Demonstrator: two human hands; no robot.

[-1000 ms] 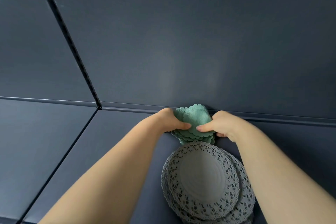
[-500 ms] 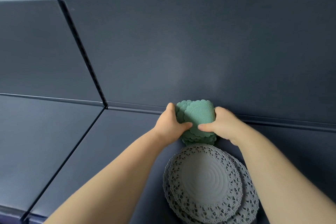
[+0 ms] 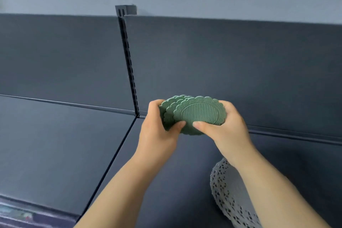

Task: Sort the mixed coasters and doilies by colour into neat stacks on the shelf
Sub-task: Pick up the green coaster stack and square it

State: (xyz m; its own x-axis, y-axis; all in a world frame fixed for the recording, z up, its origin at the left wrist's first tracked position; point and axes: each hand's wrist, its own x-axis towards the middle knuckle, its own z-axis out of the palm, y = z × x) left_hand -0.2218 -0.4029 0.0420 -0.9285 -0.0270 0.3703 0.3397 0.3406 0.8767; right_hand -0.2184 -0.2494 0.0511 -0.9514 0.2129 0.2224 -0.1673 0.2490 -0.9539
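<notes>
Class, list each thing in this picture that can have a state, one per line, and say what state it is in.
green coasters: bunched unevenly, tilted, held between both hands, apparently raised off the shelf.
left hand: grips the bunch's left edge.
right hand: grips its right edge, thumb on the top face.
grey doilies: lying on the shelf, partly hidden by the right forearm.

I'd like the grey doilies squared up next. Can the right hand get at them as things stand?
Probably not yet: the right hand grips the green coasters with the left hand. The grey doilies lie below its forearm, nothing on them.
</notes>
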